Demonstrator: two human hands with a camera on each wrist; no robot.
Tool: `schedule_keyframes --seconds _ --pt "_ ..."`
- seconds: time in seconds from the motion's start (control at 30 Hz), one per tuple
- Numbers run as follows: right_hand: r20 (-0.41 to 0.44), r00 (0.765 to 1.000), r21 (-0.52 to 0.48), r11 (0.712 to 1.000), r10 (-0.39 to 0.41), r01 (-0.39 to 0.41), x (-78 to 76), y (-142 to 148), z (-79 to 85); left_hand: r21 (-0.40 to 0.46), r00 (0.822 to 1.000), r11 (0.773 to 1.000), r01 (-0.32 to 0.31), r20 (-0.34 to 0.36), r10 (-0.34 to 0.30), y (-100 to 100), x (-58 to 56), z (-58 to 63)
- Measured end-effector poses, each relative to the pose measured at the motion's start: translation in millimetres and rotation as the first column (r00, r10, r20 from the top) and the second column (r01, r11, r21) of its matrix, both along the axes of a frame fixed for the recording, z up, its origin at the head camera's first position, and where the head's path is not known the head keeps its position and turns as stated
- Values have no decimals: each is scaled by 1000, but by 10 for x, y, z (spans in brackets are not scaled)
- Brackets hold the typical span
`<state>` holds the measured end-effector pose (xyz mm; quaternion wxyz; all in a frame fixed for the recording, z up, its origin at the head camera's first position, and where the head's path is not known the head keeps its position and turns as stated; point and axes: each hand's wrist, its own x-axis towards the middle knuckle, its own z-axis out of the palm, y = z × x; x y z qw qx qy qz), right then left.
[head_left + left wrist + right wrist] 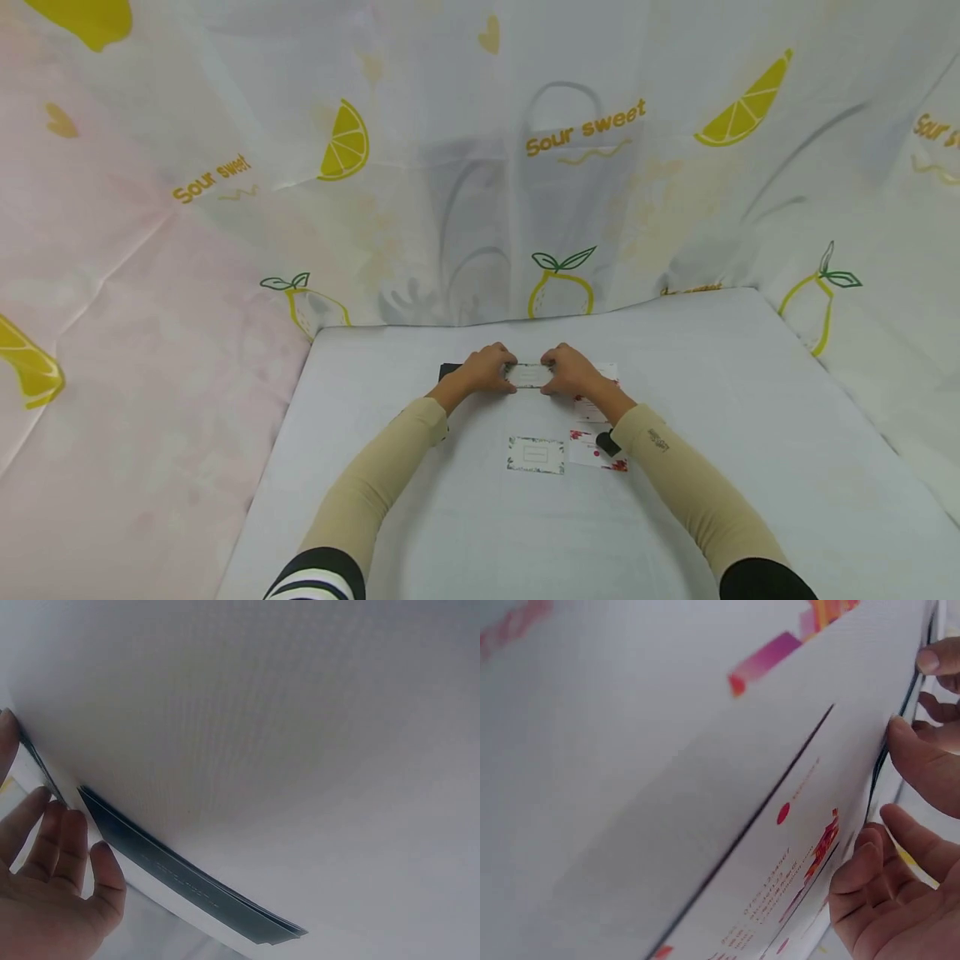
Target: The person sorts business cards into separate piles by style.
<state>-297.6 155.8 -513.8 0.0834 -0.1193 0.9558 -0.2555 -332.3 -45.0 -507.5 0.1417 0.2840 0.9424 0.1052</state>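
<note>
Both hands hold a white card with a green leafy border (pixel 529 375) near the back of the table. My left hand (pixel 487 369) grips its left end between thumb and fingers, and my right hand (pixel 567 371) grips its right end the same way. In the left wrist view the dark edge of the held card (pixel 45 771) shows at the left hand's fingertips. Beside that hand lies a small stack of dark cards (pixel 180 870). The right wrist view shows the right hand (pixel 900 892) with its fingertips at the card's edge.
Nearer the front lies another leaf-bordered card (pixel 535 456), next to a white card with red corners (pixel 581 447). More red-printed cards (pixel 590 409) lie under and beside the right forearm. A lemon-printed curtain (pixel 465 167) hangs behind the white table (pixel 450 533).
</note>
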Motion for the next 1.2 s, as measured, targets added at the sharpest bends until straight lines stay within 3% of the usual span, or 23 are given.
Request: schedule_keyframes --seconds 0.2,0.47,0.7,1.2 --pt "39 998 -111 993 -39 43 31 112 -5 -3 1000 1000 16 -2 -16 -3 -23 -10" --pt "117 987 -282 949 -112 141 86 192 35 12 1000 1000 27 -1 -27 0 -49 -30" --pt "82 988 -249 957 -133 150 101 174 -9 10 999 999 33 8 -33 1 -30 -9" --pt "1 997 -154 985 -73 73 60 40 -45 51 999 998 24 35 -26 -23 -42 -2"
